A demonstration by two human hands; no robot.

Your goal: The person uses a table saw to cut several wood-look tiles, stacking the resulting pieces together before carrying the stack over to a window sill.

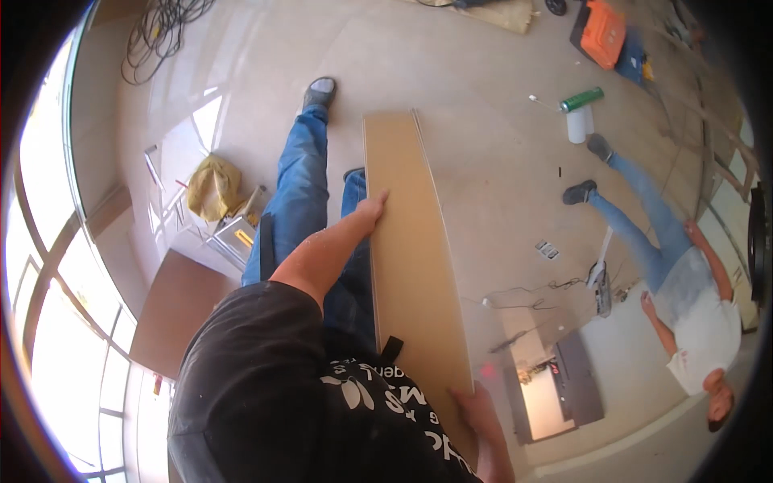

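Observation:
A long, narrow tan board [411, 258] with pale edges stretches away from my body, tilted along my right side. My left hand [374, 209] grips its left edge about a third of the way from the far end, thumb on top and the other fingers hidden beneath. Nearer to me, my right hand [478, 410] holds the right edge close to my waist; its fingers are partly hidden by the board. The near end of the board disappears behind my black shirt [258, 386]. My jeans-clad left leg [298, 169] is stretched forward beside it.
To the right stands a person [700, 322] in a white shirt. A green can [581, 99], an orange case [604, 34] and loose cables [531, 302] lie on the floor. To the left are a yellow bag [213, 187], a brown panel [177, 310] and coiled cable [157, 36].

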